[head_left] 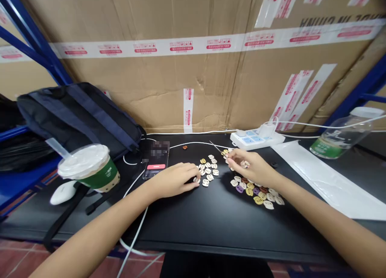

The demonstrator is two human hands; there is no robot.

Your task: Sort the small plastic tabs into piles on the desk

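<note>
My left hand (177, 179) rests on the black table with its fingertips at a cream piece (196, 180), beside a loose group of small cream and yellow pieces (208, 171). In my right hand (249, 167) is a thin metal pointed tool (217, 147), pinched between thumb and fingers and pointing up and left. A pale piece (245, 164) shows against the curled fingers of that hand. Under and around my right hand lies a larger pile of cream, yellow, brown and purple pieces (256, 192), partly hidden by the hand and wrist.
A lidded drink cup (102, 175), white case (63, 192), phone (156, 161) and dark backpack (81, 113) are at left. A power strip (256, 139) stands behind my right hand. White sheet (328, 177) and clear bottle (343, 135) lie right. Cables cross the black table (193, 225).
</note>
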